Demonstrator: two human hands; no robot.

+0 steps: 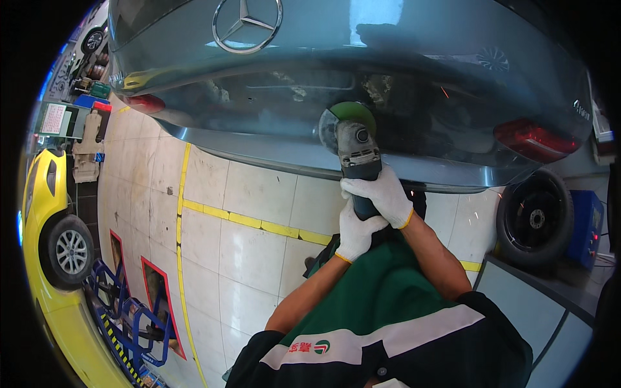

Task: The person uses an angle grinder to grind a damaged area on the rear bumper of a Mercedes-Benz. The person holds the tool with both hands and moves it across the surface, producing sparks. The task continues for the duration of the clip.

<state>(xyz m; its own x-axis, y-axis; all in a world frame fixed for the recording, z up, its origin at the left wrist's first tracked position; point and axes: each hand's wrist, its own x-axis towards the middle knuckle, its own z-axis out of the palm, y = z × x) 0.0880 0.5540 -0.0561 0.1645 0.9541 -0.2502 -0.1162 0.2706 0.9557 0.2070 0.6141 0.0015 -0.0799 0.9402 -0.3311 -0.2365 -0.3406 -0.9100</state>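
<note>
Both my hands, in white knit gloves, hold an angle grinder [361, 155] with a dark body and a grey metal head. My right hand [388, 197] wraps the body just behind the head. Below it, my left hand [358, 233] is closed round the rear of the handle. A green disc [357, 113], partly under a guard, is up against the lower rear panel of a grey-blue car [284, 113]; whether it touches cannot be made out. Scuffed, pale patches [378, 89] mark the panel near the disc. Orange sparks show to the right.
A red tail light [537, 140] and the bumper edge lie close to the right. A wheel [535, 218] stands on a workbench [517, 310] beside a blue machine [585, 226]. At left are a yellow car [48, 187] and blue metal frames [139, 330]. Yellow lines cross the tiled floor [252, 265].
</note>
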